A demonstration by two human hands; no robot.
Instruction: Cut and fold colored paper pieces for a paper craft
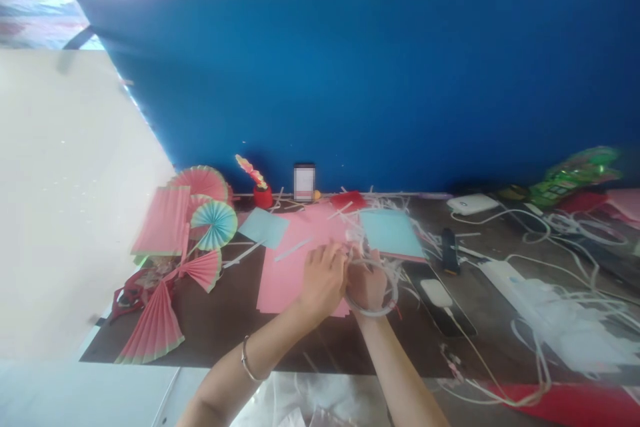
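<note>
- left hand (pixel 323 280) rests on the pink paper sheet (pixel 295 260), fingers curled, pinning it flat.
- right hand (pixel 367 283) sits inside a white tape ring (pixel 373 310) worn round the wrist; finger state cannot be told.
- folded paper fans (pixel 200 227) lie well apart, at the left.

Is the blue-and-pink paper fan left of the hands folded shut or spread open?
Spread open. The blue-and-pink paper fan shows its pleats fanned out into a near-full round disc, lying among the other pink fans.
</note>
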